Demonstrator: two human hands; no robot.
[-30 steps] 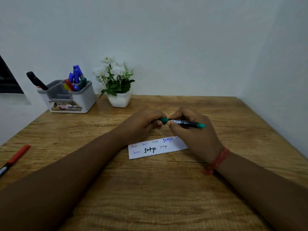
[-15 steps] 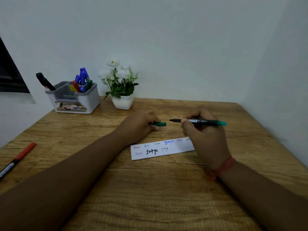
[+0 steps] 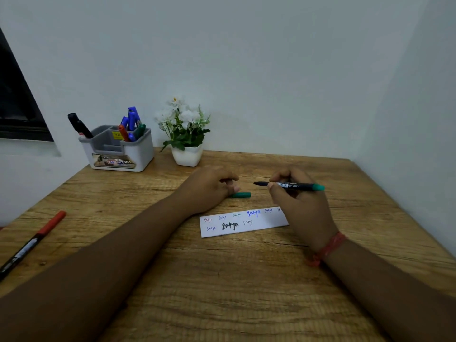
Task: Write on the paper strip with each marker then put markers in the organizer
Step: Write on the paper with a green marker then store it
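My right hand grips an uncapped black marker with a green end. It is held level above the table with its tip pointing left. The marker's green cap lies flat on the table, and its left end is at the fingertips of my left hand, whose fingers are loosely curled above it. The white paper strip lies just in front of both hands with several small written words on it. My right hand covers its right end. The grey organizer stands at the back left holding several markers.
A red-capped marker lies near the table's left edge. A white pot of flowers stands to the right of the organizer. Walls close in behind the table and on its right, and a dark window frame is at the left.
The cap was pulled off the marker and the hands moved apart. My left hand lowered the cap to the table while my right hand moved right with the marker.
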